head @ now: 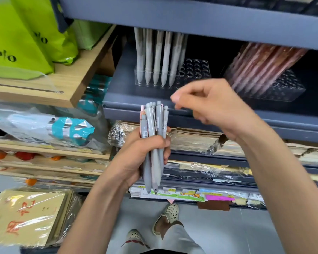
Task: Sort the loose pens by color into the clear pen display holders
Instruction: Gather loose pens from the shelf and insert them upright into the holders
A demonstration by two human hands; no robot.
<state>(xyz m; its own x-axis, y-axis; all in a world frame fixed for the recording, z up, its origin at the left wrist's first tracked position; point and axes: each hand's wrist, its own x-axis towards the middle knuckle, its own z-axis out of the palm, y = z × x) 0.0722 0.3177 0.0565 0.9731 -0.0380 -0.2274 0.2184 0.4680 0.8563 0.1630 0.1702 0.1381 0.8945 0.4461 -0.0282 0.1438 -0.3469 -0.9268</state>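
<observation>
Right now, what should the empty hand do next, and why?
Probably the right hand should pinch one grey plastic pen from the bundle the left hand grips: it hovers empty just above their tops, and the clear plastic holder of matching grey pens behind has free holes.

**A stationery shop aisle**

The place is a stationery shop. A grey metal shelf unit (pixel 121 87) rises in tiers. On one tier stands a clear pen display holder (pixel 195 70) with a front row of grey pens (pixel 157 59) upright, and near it a second clear holder (pixel 286 88) packed with leaning pinkish pens (pixel 261 66). The tiers below carry stacks of plastic-wrapped paper goods (pixel 191 140). Small printed labels (pixel 182 196) run along a lower front edge. Beside the unit, wooden shelves (pixel 77 85) hold green bags (pixel 17 43) and more wrapped packs (pixel 26 217).
</observation>
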